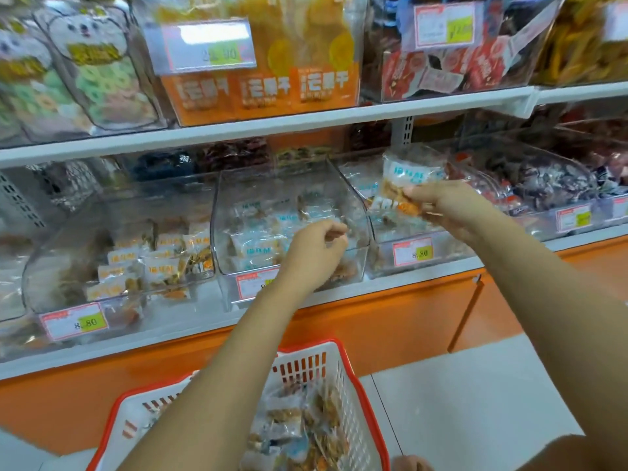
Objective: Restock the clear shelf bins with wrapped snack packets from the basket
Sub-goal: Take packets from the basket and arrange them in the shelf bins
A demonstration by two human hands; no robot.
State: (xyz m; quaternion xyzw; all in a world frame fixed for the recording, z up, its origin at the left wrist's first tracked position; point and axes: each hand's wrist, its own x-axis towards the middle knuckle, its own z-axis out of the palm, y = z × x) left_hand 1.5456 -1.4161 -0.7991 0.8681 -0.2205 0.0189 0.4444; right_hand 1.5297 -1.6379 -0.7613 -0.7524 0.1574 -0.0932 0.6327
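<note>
Shop shelving with orange trim fills my view, a row of clear bins along the lower shelf. My right hand (452, 207) grasps a small bunch of snack packets (406, 186), raised over the open top of the right bin (380, 237), the one beside the middle bin (217, 239). My left hand (316, 253) hovers at the middle bin's front lip with fingers curled. Blur keeps me from telling whether it pinches anything.

More packets lie in the red-rimmed basket (307, 367) below my forearms.

My worry is the bunch. It looks held by its lower edges, so a loose packet could slide out and drop onto the divide between bins or over the front to the floor. Blue-print and orange-print packets look alike, so a hasty drop could mix sorts. My left wrist also sits against the middle bin's price label (251, 285) and could knock it.
</note>
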